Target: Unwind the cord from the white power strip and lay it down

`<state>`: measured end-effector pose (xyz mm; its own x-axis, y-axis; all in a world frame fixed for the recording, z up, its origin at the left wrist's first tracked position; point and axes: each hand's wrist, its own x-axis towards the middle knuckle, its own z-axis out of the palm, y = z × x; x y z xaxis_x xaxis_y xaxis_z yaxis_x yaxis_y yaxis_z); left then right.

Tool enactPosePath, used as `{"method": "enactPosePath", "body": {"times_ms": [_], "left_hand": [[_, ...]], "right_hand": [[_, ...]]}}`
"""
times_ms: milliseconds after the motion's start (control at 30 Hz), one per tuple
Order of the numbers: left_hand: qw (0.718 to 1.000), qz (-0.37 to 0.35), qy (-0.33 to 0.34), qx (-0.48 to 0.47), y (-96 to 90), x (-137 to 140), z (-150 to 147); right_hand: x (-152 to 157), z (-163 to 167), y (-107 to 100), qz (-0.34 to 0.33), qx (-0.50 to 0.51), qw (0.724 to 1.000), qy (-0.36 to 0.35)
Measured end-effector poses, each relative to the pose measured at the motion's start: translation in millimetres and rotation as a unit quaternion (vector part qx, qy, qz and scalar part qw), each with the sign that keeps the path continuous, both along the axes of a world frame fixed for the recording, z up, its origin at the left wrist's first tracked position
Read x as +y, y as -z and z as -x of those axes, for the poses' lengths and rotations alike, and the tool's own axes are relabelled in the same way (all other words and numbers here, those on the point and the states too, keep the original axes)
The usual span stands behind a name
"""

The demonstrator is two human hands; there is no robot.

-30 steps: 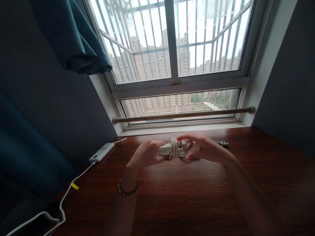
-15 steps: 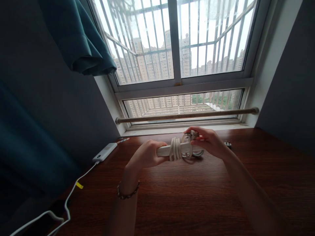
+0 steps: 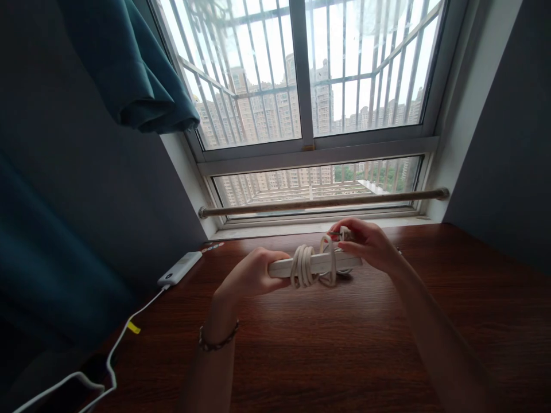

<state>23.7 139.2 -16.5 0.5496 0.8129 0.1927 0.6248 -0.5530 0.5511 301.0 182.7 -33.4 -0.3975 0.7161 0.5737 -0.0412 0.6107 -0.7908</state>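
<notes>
My left hand (image 3: pixel 257 271) grips the left end of a white power strip (image 3: pixel 321 264), thumb on top and fingers beneath. Several turns of its white cord (image 3: pixel 303 267) are wound round the middle of the strip, and a looser loop hangs farther right. At the right end, my right hand (image 3: pixel 365 244) pinches the cord's plug (image 3: pixel 345 233), held just above the strip with its prongs toward the left. Part of the plug is hidden by the fingers. Behind the strip, a greyish cable (image 3: pixel 344 272) lies partly covered on the table.
Below is a dark reddish wooden tabletop (image 3: pixel 301 355). At its left edge lies a white power bank (image 3: pixel 181 268) with a white cable (image 3: pixel 112 350) plugged in. A horizontal rail (image 3: pixel 322 203) crosses before the barred window. A teal curtain (image 3: pixel 142 86) hangs at upper left.
The plug has moved slightly right and up, away from the wound turns, and the cord loop beside it stands out more. The strip is held a little farther left in view.
</notes>
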Motion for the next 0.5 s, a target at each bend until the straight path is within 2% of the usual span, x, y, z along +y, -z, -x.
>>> {"method": "enactPosePath", "body": {"times_ms": [100,167,233,333,400,500], "left_hand": [[0.999,0.021,0.015,-0.023,-0.5,-1,1],[0.999,0.020,0.020,-0.035,-1.4,-2,2],[0.998,0.021,0.023,-0.059,-2.5,-3,3],[0.995,-0.003,0.015,-0.097,-5.1,-4,4],[0.994,-0.046,-0.011,-0.097,-7.3,-6,4],[0.987,-0.133,-0.073,-0.049,-9.7,-8,4]], "right_hand": [[3,-4,1,0.046,0.080,0.994,-0.054],[5,-4,0,0.069,0.125,0.988,-0.060],[7,-3,-1,0.089,0.146,0.985,-0.027],[10,-2,-2,0.108,0.143,0.982,0.057],[12,-3,-3,0.122,0.134,0.980,0.086],[12,-5,-4,0.146,0.135,0.976,0.093]]}}
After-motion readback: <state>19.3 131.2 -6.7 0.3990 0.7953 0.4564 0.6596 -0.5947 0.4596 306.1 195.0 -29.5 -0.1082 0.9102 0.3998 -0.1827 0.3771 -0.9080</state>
